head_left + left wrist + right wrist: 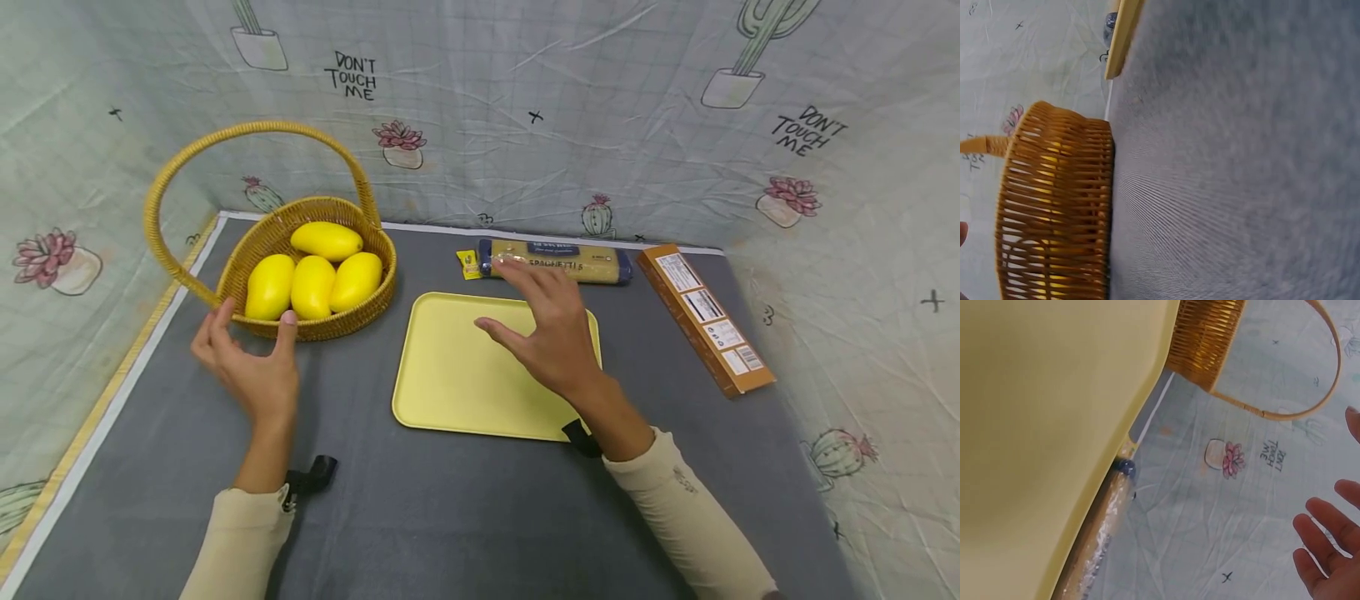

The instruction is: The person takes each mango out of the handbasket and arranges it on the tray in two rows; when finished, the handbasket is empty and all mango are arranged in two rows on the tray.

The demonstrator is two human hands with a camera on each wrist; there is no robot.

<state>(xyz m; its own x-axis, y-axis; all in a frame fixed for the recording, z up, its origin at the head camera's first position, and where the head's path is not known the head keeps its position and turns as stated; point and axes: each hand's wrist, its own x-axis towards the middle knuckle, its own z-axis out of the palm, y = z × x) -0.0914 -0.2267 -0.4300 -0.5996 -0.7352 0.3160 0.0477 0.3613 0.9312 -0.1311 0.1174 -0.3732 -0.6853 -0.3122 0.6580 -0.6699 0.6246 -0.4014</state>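
Left fingers perhaps touching basket, right fingers above tray

place=curtained booth | evidence=cactus-print sheeting round grey tabletop

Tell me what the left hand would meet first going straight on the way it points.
Probably the basket, at its near side: the left hand overlaps it in the head view. Depth is unclear, so it may already touch.
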